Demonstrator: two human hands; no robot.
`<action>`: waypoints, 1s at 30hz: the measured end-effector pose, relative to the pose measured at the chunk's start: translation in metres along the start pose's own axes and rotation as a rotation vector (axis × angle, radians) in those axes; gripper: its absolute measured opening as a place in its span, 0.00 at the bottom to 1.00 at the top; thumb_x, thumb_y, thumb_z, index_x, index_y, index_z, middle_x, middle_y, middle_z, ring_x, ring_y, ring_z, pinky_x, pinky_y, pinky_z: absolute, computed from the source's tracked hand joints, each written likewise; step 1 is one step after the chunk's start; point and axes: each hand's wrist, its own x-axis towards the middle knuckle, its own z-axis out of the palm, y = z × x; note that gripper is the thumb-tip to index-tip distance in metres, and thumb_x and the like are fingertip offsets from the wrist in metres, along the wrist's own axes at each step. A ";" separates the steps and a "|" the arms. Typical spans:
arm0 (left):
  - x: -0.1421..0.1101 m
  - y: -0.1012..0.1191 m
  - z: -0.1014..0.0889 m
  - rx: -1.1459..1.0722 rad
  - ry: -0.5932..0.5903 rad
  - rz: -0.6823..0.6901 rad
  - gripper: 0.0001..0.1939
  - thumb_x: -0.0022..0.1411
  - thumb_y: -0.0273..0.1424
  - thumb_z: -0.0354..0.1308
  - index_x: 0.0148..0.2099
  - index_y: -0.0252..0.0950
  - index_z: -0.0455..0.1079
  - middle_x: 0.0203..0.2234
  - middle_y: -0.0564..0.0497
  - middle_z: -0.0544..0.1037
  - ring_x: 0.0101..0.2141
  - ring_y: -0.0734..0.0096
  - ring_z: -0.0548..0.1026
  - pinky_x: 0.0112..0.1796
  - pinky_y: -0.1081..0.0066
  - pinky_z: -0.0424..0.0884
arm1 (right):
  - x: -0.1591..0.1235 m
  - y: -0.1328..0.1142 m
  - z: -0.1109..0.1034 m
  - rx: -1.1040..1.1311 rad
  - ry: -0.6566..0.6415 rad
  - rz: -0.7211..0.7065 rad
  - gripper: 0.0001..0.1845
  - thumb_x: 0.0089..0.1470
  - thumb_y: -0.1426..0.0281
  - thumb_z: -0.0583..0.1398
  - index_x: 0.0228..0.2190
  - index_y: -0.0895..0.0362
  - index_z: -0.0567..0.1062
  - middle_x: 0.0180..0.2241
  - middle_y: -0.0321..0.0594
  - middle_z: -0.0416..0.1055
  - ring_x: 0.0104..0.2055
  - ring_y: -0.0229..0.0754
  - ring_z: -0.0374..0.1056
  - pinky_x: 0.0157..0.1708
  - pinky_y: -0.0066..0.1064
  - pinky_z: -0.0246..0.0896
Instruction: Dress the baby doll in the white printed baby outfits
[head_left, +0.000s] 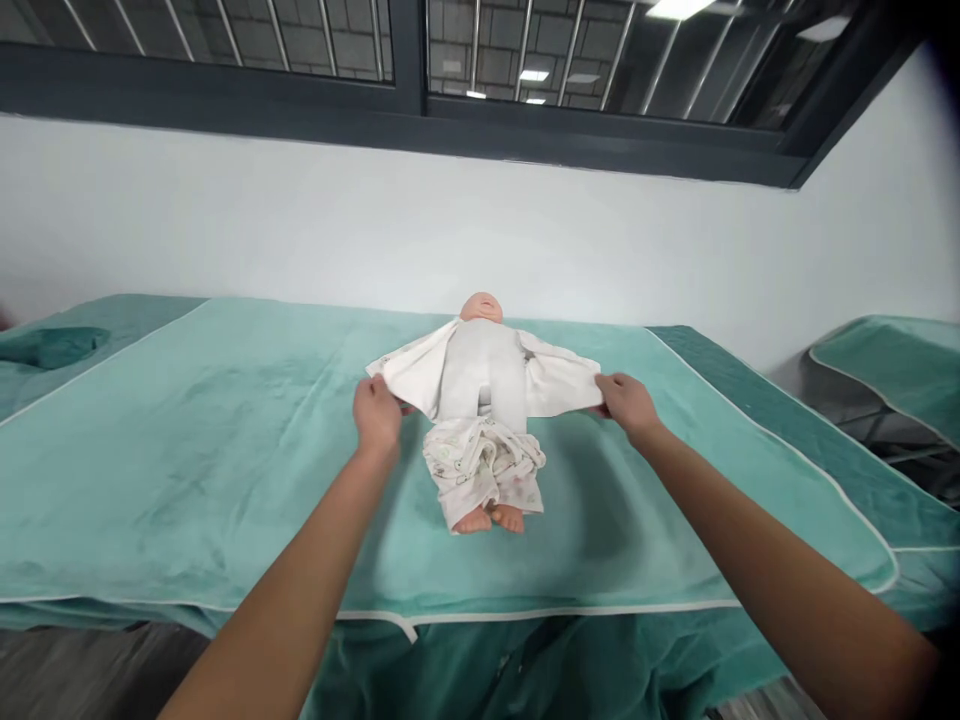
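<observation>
A baby doll (pixel 481 306) lies on its back on a green blanket (pixel 247 450), head toward the wall and bare feet (pixel 508 518) toward me. Its white baby shirt (pixel 416 367) is spread wide at the front, over a pale grey-white torso (pixel 484 360). My left hand (pixel 377 412) is closed on the shirt's left front edge. With my right hand (pixel 627 402) I pinch the opposite edge, so both panels are stretched outward. Printed white baby pants (pixel 485 462) are bunched around the doll's legs.
Behind the bed stands a white wall (pixel 315 220) under a dark-framed window (pixel 420 110) with bars. Another green-covered surface (pixel 900 370) is at the right. A white-edged blanket border (pixel 570 611) runs along the near side.
</observation>
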 end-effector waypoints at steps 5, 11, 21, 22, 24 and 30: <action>0.008 -0.019 -0.029 -0.012 0.054 -0.086 0.11 0.67 0.34 0.41 0.35 0.36 0.60 0.28 0.53 0.69 0.21 0.75 0.70 0.23 0.70 0.70 | -0.023 0.046 0.002 -0.026 -0.034 0.061 0.16 0.56 0.57 0.54 0.23 0.54 0.68 0.19 0.38 0.71 0.24 0.42 0.66 0.28 0.33 0.56; -0.022 -0.034 -0.028 0.308 -0.270 0.195 0.15 0.64 0.42 0.53 0.31 0.37 0.69 0.23 0.54 0.72 0.26 0.71 0.70 0.29 0.72 0.64 | -0.028 0.010 0.035 0.021 0.106 -0.259 0.10 0.57 0.62 0.56 0.36 0.55 0.72 0.38 0.43 0.74 0.38 0.46 0.69 0.38 0.35 0.62; -0.037 -0.040 -0.034 0.537 -0.408 0.416 0.21 0.69 0.44 0.45 0.32 0.37 0.71 0.27 0.51 0.76 0.31 0.67 0.71 0.34 0.70 0.63 | 0.033 -0.025 0.076 -0.176 0.209 -0.556 0.23 0.61 0.75 0.48 0.54 0.64 0.70 0.59 0.56 0.65 0.64 0.55 0.54 0.62 0.49 0.48; -0.037 -0.040 -0.034 0.537 -0.409 0.419 0.21 0.69 0.43 0.45 0.32 0.37 0.71 0.28 0.50 0.76 0.31 0.67 0.72 0.34 0.70 0.63 | 0.034 -0.021 0.077 -0.187 0.253 -0.492 0.24 0.61 0.75 0.47 0.56 0.65 0.69 0.60 0.58 0.64 0.65 0.57 0.53 0.62 0.52 0.47; -0.036 -0.041 -0.033 0.534 -0.410 0.413 0.21 0.69 0.43 0.45 0.32 0.36 0.72 0.29 0.50 0.77 0.32 0.66 0.72 0.34 0.70 0.63 | 0.031 -0.013 0.077 -0.232 0.316 -0.396 0.25 0.61 0.74 0.48 0.57 0.64 0.68 0.62 0.59 0.61 0.66 0.59 0.52 0.61 0.56 0.46; -0.037 -0.036 -0.031 0.382 -0.510 0.299 0.17 0.64 0.44 0.53 0.39 0.37 0.77 0.34 0.50 0.80 0.36 0.64 0.74 0.38 0.69 0.66 | -0.018 -0.015 0.077 -0.049 0.216 -0.595 0.22 0.61 0.71 0.50 0.54 0.60 0.71 0.61 0.53 0.64 0.64 0.52 0.56 0.62 0.49 0.51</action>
